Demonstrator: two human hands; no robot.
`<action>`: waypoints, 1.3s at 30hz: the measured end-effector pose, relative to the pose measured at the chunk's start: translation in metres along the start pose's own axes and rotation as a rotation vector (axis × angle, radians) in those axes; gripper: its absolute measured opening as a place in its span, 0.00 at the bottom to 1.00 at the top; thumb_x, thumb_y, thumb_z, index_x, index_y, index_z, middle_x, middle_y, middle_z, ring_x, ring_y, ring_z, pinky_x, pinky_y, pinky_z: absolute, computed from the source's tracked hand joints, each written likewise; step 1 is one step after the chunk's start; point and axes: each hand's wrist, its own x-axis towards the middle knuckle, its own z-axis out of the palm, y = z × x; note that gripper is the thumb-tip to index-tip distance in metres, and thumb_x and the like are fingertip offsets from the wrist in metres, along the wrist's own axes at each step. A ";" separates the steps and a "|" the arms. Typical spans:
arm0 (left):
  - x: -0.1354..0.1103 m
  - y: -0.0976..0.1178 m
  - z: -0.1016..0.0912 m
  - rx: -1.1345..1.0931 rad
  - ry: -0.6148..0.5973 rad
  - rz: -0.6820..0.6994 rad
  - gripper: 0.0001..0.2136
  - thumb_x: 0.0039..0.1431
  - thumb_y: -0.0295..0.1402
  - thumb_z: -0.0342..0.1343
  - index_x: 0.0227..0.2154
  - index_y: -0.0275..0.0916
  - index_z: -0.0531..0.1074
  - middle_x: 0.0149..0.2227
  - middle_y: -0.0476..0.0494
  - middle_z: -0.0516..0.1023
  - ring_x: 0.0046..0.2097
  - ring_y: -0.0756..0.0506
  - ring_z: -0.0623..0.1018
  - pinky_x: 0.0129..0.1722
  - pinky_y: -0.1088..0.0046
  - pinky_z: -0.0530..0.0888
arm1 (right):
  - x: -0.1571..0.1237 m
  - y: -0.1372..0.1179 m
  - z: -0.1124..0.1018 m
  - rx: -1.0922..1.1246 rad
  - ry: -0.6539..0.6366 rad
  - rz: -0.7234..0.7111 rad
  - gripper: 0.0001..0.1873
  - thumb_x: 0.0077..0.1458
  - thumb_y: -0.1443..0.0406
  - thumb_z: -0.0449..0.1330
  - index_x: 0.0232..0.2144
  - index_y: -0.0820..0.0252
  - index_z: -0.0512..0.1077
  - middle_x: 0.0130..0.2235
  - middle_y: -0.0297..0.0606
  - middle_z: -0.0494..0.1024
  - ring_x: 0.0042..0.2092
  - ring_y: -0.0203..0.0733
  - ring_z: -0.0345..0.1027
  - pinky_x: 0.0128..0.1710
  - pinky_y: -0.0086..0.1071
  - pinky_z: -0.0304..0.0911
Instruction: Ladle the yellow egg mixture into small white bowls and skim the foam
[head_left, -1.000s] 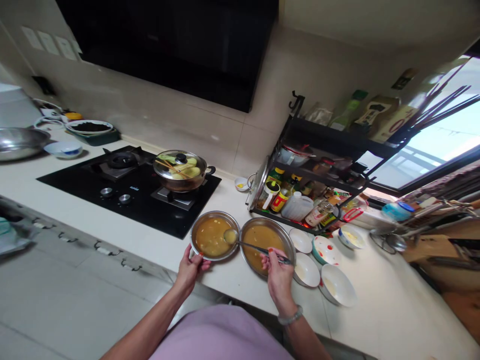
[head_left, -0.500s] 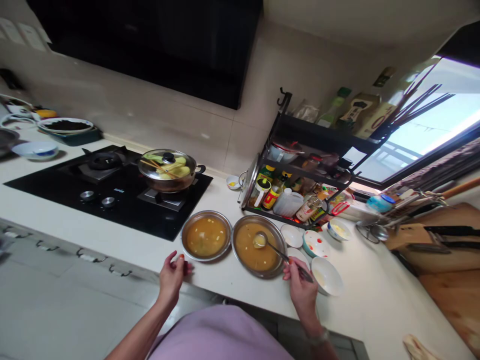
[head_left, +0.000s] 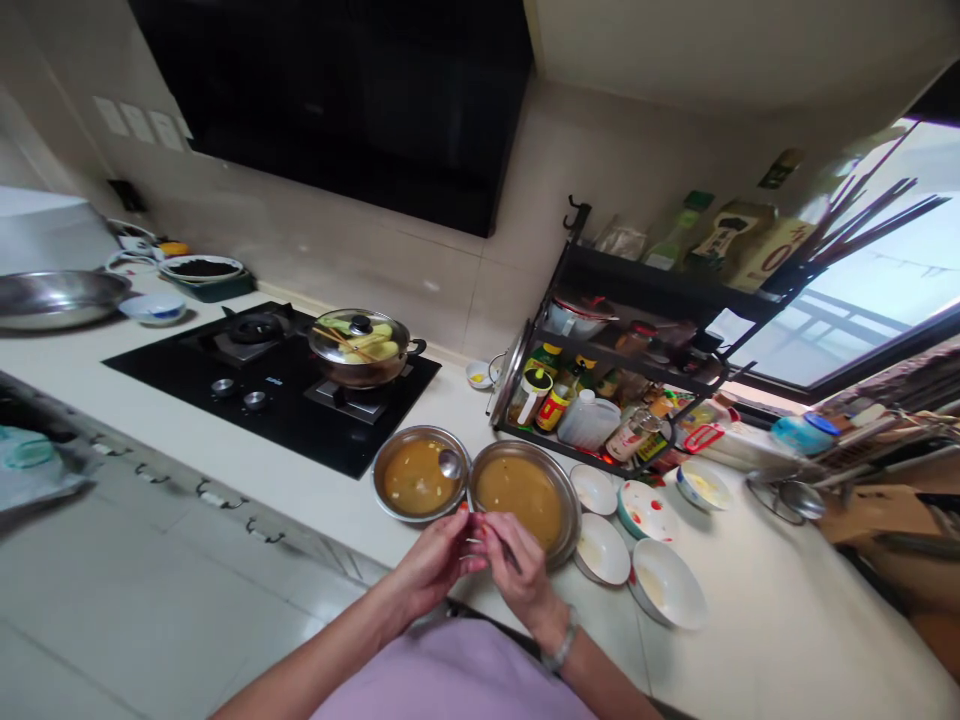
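Note:
My right hand [head_left: 521, 575] is closed round the handle of a metal ladle [head_left: 450, 463]. The ladle's head is over the left round metal pan [head_left: 384, 437], at its right side. That pan holds brownish liquid with pale bits. My left hand [head_left: 439, 562] is just below this pan, its fingers loosely curved and apart, close against my right fingers; I see nothing held in it. Beside it stands a second metal pan [head_left: 576, 500] with similar brown liquid, its lower left edge partly behind my right hand.
Several white bowls, one with red spots [head_left: 646, 510], stand right of the pans. Behind them is a black rack [head_left: 630, 350] of bottles. A lidded pot [head_left: 360, 355] with greenish food and chopsticks sits on the black stove [head_left: 187, 375]. A knife block is at far right.
The ladle has moved left from the right pan to the left pan, carried by my right hand. My left hand has come right to meet it. The view has turned slightly left.

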 end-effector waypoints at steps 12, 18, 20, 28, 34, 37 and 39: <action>0.010 0.014 -0.045 -0.117 0.492 0.063 0.06 0.57 0.17 0.49 0.33 0.32 0.67 0.23 0.42 0.76 0.20 0.51 0.75 0.22 0.79 0.73 | -0.009 0.000 0.006 0.234 -0.208 0.389 0.19 0.58 0.67 0.55 0.52 0.57 0.68 0.39 0.41 0.75 0.34 0.40 0.72 0.37 0.35 0.72; -0.013 0.024 -0.078 0.573 0.614 0.227 0.14 0.55 0.18 0.47 0.44 0.31 0.65 0.19 0.51 0.72 0.15 0.54 0.66 0.14 0.81 0.60 | -0.040 0.023 -0.024 0.439 -0.110 0.751 0.19 0.56 0.58 0.57 0.48 0.60 0.71 0.35 0.39 0.75 0.29 0.38 0.70 0.22 0.28 0.68; -0.016 0.031 -0.088 0.986 0.691 0.284 0.15 0.57 0.20 0.46 0.46 0.31 0.67 0.21 0.49 0.74 0.17 0.52 0.69 0.19 0.77 0.65 | -0.050 0.030 -0.034 0.483 -0.053 0.841 0.21 0.54 0.56 0.58 0.47 0.61 0.71 0.35 0.39 0.75 0.29 0.39 0.70 0.21 0.28 0.68; 0.002 0.060 -0.082 1.829 0.702 0.335 0.16 0.59 0.25 0.45 0.42 0.35 0.77 0.42 0.32 0.81 0.43 0.40 0.79 0.41 0.69 0.69 | -0.065 0.043 -0.064 0.532 0.092 0.961 0.26 0.47 0.51 0.62 0.44 0.62 0.71 0.33 0.42 0.77 0.27 0.40 0.70 0.20 0.31 0.67; -0.005 0.062 -0.084 1.329 0.654 0.173 0.12 0.56 0.35 0.49 0.31 0.33 0.75 0.17 0.49 0.69 0.19 0.51 0.66 0.21 0.76 0.59 | -0.073 0.041 -0.073 0.520 0.142 0.978 0.24 0.47 0.51 0.62 0.42 0.62 0.72 0.33 0.42 0.78 0.27 0.41 0.70 0.21 0.32 0.67; -0.014 0.059 -0.087 1.050 0.651 0.145 0.16 0.50 0.42 0.54 0.32 0.32 0.73 0.13 0.57 0.59 0.14 0.55 0.54 0.17 0.77 0.49 | -0.082 0.042 -0.076 0.507 0.156 0.993 0.23 0.47 0.52 0.62 0.41 0.62 0.72 0.32 0.42 0.78 0.27 0.41 0.70 0.21 0.32 0.67; -0.018 0.059 -0.086 0.983 0.661 0.168 0.19 0.46 0.44 0.57 0.33 0.32 0.73 0.12 0.59 0.57 0.15 0.56 0.52 0.17 0.77 0.47 | -0.087 0.043 -0.077 0.496 0.162 0.999 0.23 0.47 0.53 0.61 0.41 0.62 0.73 0.32 0.41 0.77 0.27 0.40 0.69 0.21 0.32 0.67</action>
